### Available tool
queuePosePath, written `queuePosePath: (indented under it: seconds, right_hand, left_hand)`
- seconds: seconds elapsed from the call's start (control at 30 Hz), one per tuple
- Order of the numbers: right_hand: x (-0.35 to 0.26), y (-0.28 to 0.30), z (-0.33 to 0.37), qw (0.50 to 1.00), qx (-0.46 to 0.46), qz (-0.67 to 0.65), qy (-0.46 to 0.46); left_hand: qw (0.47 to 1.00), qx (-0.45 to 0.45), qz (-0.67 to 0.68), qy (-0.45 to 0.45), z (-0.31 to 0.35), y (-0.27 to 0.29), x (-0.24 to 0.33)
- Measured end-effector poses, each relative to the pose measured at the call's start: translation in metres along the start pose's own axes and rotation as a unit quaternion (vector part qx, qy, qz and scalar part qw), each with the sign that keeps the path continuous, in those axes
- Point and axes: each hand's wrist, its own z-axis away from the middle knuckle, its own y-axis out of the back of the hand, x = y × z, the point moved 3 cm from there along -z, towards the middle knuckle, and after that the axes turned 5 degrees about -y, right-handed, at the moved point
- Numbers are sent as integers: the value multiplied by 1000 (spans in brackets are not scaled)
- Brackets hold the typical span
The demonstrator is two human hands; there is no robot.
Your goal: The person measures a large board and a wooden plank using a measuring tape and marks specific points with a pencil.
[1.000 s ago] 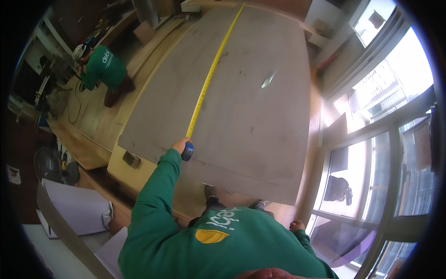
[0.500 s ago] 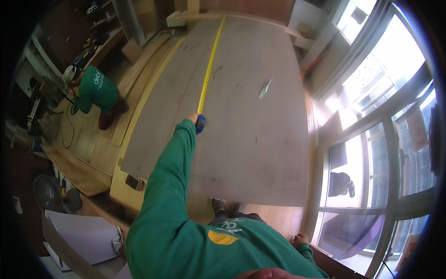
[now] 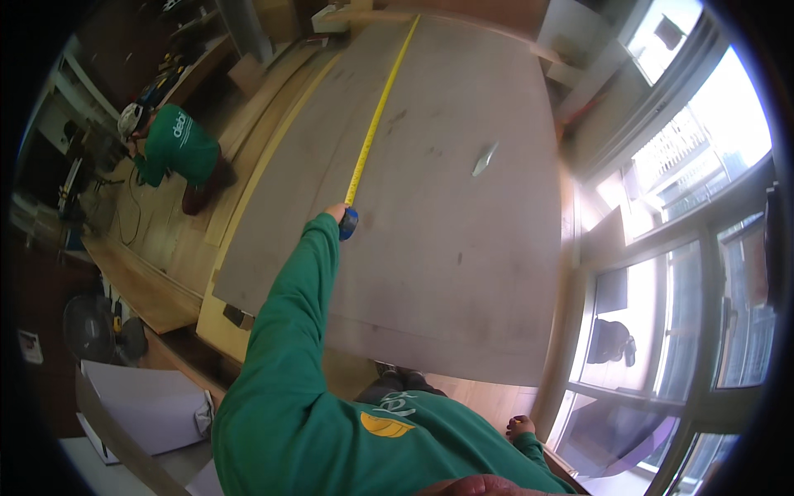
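My left arm stretches out over a large grey-brown board (image 3: 413,273). At its end my left hand (image 3: 335,212) is closed round a blue and black tape measure (image 3: 348,224). From the case a yellow tape blade (image 3: 374,128) runs out over the board to its far edge. Low at the right, off the board's near edge, my right hand (image 3: 519,427) is held with its fingers curled; whether it holds something small cannot be made out. A pale, pointed, shiny piece (image 3: 485,159) lies on the board, right of the tape blade.
Tall windows (image 3: 645,314) line the right side. At the left a person in green (image 3: 184,149) kneels beside long wooden planks (image 3: 248,140). A fan (image 3: 88,326) and a white box-like object (image 3: 149,405) stand at the lower left. A small dark block (image 3: 238,317) is by the board's left corner.
My left hand, with the tape measure, has shifted slightly left over the board, and the tape blade slants more. The whole view has turned a little. My right hand stays low with fingers curled.
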Motion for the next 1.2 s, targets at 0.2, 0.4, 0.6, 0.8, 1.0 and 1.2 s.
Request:
queuePosePath:
  seconds: [0.2,0.4,0.6,0.8,1.0,1.2]
  right_hand:
    - [-61,26,-47,998,-24,32,58]
    - [-123,24,-53,994,-51,10,92]
    - [-105,14,-27,999,-12,0,48]
    - [-105,-40,7,999,8,1,34]
    - [-79,-107,68,995,18,-91,-33]
    - [-134,-164,119,994,82,61,32]
  left_hand:
    - [1000,-8,10,20,-12,19,-51]
    - [998,55,15,-42,-34,75,-88]
    - [999,-18,35,-18,-62,39,-82]
    - [996,-26,85,-14,-83,58,-93]
    - [989,-97,71,-86,-89,64,-111]
    - [987,-57,-6,-148,-118,115,-114]
